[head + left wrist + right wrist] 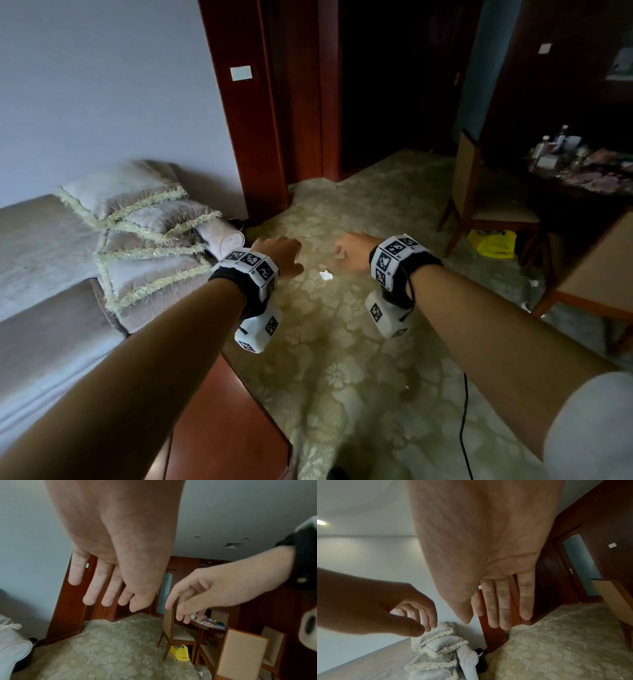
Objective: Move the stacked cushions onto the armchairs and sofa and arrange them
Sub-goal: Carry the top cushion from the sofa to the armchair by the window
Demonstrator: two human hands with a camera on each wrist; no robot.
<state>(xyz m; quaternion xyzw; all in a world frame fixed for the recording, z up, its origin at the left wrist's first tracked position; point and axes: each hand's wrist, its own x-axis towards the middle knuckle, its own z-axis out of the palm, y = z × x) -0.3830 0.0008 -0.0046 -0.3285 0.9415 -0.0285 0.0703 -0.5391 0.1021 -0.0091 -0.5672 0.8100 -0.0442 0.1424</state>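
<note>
Head view: both forearms are held out over the patterned carpet (342, 342). The left hand (279, 255) and right hand (352, 251) are seen from behind, fingers relaxed and pointing down, nothing held. The stacked cushions (144, 236), pale with fringed edges, are piled at the end of the sofa (44, 260) against its rolled arm, just left of the left hand and not touched by it. A wooden chair (486, 202) and a yellow bag (493, 243) are noted at right, near a cluttered table (582, 174).

Left wrist view: the left hand's fingers (89, 595) are extended straight and empty. The right hand is seen alongside, fingers loosely bent, holding nothing.

Right wrist view: the right hand's fingers (503, 608) are extended, palm empty. The left hand is observed above the cushion stack, fingers loosely curved, apart from the fringe as far as can be judged.
</note>
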